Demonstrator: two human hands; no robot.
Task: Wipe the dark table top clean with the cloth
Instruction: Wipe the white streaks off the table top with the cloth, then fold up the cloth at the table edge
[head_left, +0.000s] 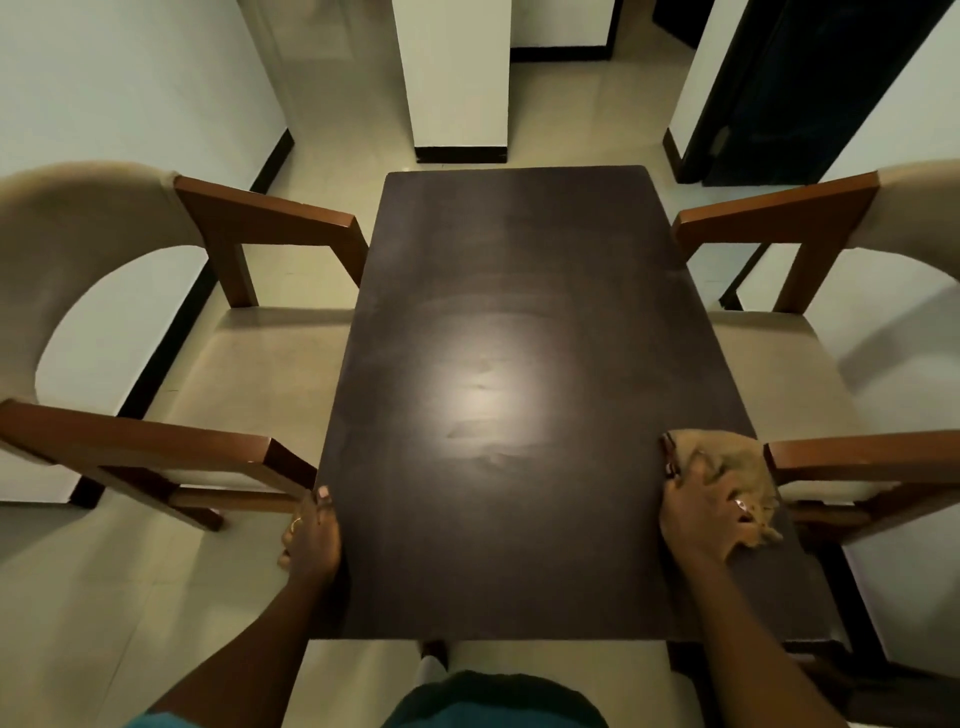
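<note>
right hand (711, 512): grip pressed down on tan cloth (727, 457) | cloth: on dark counter (498, 291), at its right edge | left hand (310, 540): grip wrapped around counter's left edge

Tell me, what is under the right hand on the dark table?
A crumpled tan cloth lies under the right hand, at the right edge of the dark rectangular table top. The surface below cloth and hand is covered.
</note>
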